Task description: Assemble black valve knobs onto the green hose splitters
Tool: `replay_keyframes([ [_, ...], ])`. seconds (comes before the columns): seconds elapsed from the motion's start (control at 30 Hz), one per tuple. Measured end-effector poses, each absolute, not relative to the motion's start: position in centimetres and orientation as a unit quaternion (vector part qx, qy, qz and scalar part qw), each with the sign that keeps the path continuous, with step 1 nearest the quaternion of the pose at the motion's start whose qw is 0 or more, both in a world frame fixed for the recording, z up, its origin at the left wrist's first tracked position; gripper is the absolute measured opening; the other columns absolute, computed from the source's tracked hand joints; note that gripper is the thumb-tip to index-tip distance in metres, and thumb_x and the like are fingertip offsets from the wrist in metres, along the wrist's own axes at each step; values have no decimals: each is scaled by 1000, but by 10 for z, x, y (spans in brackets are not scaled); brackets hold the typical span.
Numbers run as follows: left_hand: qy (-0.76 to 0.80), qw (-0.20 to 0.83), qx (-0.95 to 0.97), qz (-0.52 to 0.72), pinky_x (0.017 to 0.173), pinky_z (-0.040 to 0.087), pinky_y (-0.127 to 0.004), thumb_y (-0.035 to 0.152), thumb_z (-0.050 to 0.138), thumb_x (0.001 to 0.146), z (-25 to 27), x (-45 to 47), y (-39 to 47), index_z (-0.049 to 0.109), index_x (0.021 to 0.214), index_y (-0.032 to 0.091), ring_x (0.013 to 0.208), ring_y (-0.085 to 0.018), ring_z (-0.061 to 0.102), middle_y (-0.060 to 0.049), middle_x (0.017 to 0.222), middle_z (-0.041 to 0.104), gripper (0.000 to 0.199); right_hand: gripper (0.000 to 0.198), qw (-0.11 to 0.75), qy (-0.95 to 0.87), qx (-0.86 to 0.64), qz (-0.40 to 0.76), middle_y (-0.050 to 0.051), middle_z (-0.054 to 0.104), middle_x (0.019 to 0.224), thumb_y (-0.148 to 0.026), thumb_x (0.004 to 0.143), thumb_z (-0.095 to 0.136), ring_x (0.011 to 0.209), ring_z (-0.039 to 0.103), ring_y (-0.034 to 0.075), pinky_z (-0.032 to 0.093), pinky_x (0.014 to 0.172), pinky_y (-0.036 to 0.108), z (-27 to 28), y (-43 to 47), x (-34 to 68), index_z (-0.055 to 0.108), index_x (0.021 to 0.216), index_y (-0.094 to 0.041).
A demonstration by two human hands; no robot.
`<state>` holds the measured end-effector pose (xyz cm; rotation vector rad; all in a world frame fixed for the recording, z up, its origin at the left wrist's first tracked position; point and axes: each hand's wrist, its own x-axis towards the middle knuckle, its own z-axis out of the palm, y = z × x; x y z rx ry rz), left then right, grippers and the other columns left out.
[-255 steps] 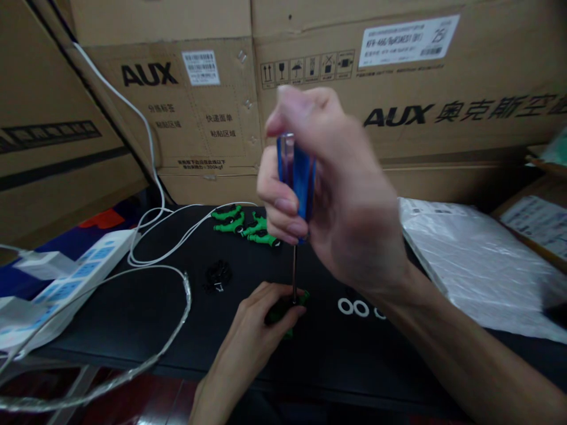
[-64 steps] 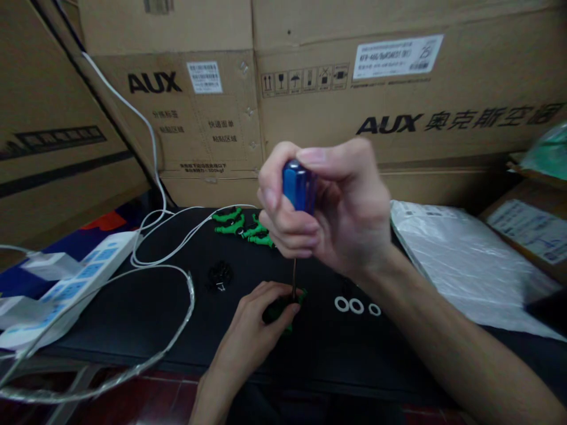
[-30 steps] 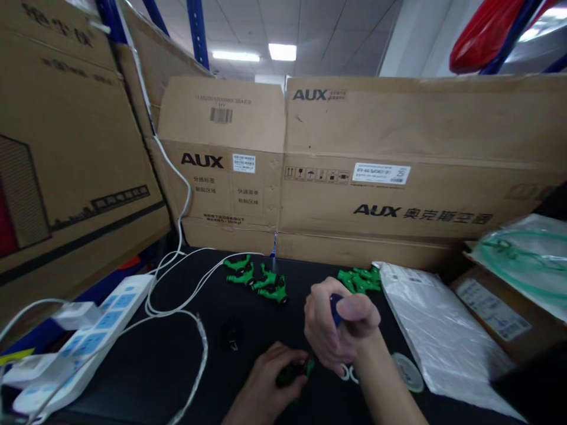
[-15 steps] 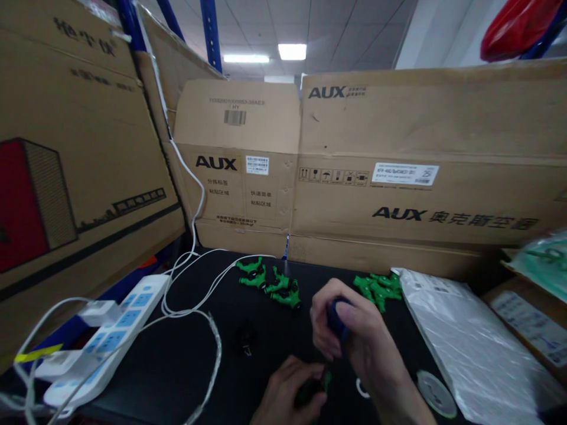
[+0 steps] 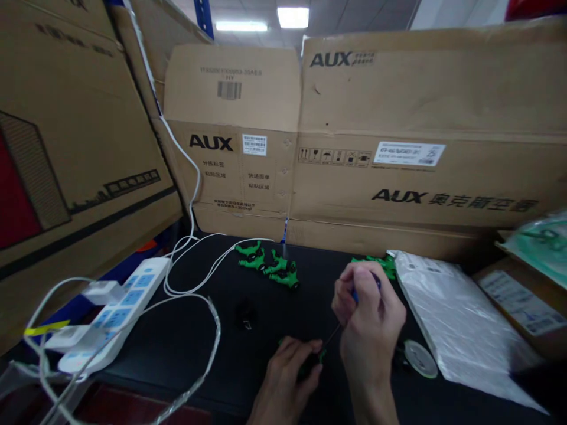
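My right hand (image 5: 365,307) is wrapped round the blue handle of a screwdriver (image 5: 333,335). The thin shaft slants down and left to a small green part (image 5: 322,355), which my left hand (image 5: 290,375) pinches close above the black table. Most of that part is hidden under my left fingers, and I cannot tell whether the tip sits in a screw. Beyond my hands lie several green and black plastic pieces (image 5: 286,278). More green pieces (image 5: 385,265) show behind my right hand. Small dark parts (image 5: 246,316) lie to the left.
A white power strip (image 5: 128,307) with plugs and loose white cables (image 5: 215,330) occupies the left side. At right are a round disc (image 5: 420,359), a silvery plastic bag (image 5: 452,330) and a cardboard box (image 5: 525,310). Tall cardboard panels (image 5: 416,177) stand behind the table (image 5: 212,366).
My right hand has moved right and tilted the screwdriver, so its shaft now shows. My left hand keeps its pinch on the green part. The view has dipped downward.
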<state>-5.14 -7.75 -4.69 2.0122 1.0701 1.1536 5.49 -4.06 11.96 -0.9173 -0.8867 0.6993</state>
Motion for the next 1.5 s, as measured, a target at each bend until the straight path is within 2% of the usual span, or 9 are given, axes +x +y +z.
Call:
replay_keyframes([
  [0.1, 397, 263, 755, 451, 87, 61, -31, -2, 71, 83, -45, -49, -80, 65, 127, 24, 98, -20, 69, -3, 109, 76, 51, 32, 738, -421, -443, 286, -9, 36, 54, -46, 98, 57, 44, 33, 8, 31, 39, 18, 122, -41, 57, 55, 79, -21],
  [0.33, 391, 262, 765, 441, 90, 61, -34, 9, 70, 90, -43, -57, -77, 66, 126, 28, 102, -20, 68, -3, 110, 75, 41, 31, 508, -670, -517, 161, -1, 56, 74, -43, 99, 57, 66, 52, 12, 42, 64, 27, 138, -53, 90, 56, 79, -19],
  [0.47, 387, 261, 768, 438, 93, 62, -36, 21, 67, 95, -45, -57, -70, 67, 126, 29, 105, -21, 70, -4, 112, 77, 32, 34, 521, -657, -520, 162, -2, 56, 67, -47, 101, 53, 56, 51, 11, 41, 54, 25, 160, -77, 127, 60, 82, -20],
  [0.6, 402, 257, 770, 424, 94, 62, -38, 28, 67, 96, -37, -50, -66, 69, 123, 29, 107, -22, 71, -3, 111, 78, 27, 21, 550, -641, -527, 94, 3, 72, 90, -42, 97, 61, 51, 59, 11, 50, 55, 26, 161, -113, 193, 67, 96, -22],
  [0.73, 430, 224, 762, 428, 103, 58, -42, 29, 68, 95, -28, -44, -72, 68, 125, 28, 117, -23, 67, -4, 121, 75, 30, 15, 447, -702, -554, -23, 8, 75, 112, -36, 92, 64, 102, 73, 26, 57, 89, 35, 99, -137, 277, 72, 100, -26],
  [0.93, 471, 156, 774, 394, 109, 51, -48, 30, 73, 92, -15, -45, -80, 68, 124, 26, 124, -27, 61, -5, 128, 70, 33, 28, 348, -705, -608, -112, 13, 73, 121, -35, 95, 50, 108, 74, 30, 61, 90, 42, -36, -140, 366, 73, 101, -21],
  [1.1, 460, 160, 821, 300, 104, 51, -41, 31, 68, 95, 12, -40, -72, 70, 120, 24, 116, -24, 62, -5, 120, 71, 26, 34, 342, -703, -617, -92, 17, 69, 132, -41, 96, 52, 116, 70, 34, 56, 102, 53, -77, -136, 373, 73, 107, -17],
  [1.33, 491, 113, 854, 128, 99, 47, -46, 22, 76, 86, 27, -28, -64, 75, 110, 19, 106, -31, 68, -9, 111, 74, 24, 35, 437, -641, -621, -114, 18, 64, 139, -40, 96, 54, 127, 63, 36, 45, 113, 58, -43, -158, 328, 71, 115, -16],
  [1.5, 486, 142, 845, 173, 91, 52, -36, 26, 69, 92, 33, -20, -68, 71, 117, 20, 99, -23, 71, -6, 111, 73, 26, 34, 542, -527, -599, 266, 12, 78, 104, -48, 97, 57, 99, 75, 29, 58, 96, 46, -10, -180, 218, 73, 108, -20],
])
